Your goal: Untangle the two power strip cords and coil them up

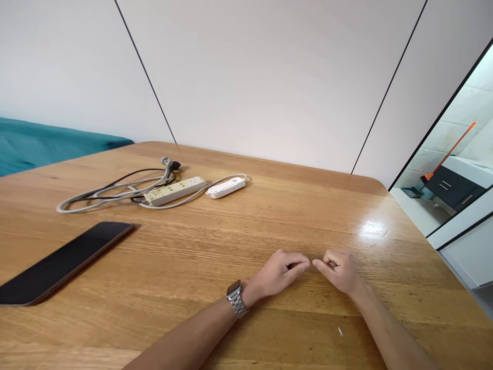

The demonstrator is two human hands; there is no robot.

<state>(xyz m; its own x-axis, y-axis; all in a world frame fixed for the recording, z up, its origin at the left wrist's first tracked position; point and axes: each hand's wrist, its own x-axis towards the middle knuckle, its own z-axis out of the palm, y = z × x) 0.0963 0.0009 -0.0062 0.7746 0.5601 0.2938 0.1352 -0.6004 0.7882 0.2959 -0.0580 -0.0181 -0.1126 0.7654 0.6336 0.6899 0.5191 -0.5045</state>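
Note:
Over the front right of the wooden table (185, 267), my left hand (283, 272) is closed, its thumb and fingertips pressed together in a pinch. Facing it, a small gap away, my right hand (339, 270) is curled closed with the thumb against the fingers. Anything between either set of fingertips is hidden or too small to make out. A watch (236, 298) with a metal link band circles my left wrist. Below my right hand lies a tiny white sliver (340, 332) on the wood.
A dark-screened tablet (65, 264) lies at left. Behind it are a yellowed power strip (177, 190), a white power strip (227, 188) and coiled cables (88, 200). White wall panels (269, 77) border the table's far edge. Teal cloth (57, 139) shows at far left.

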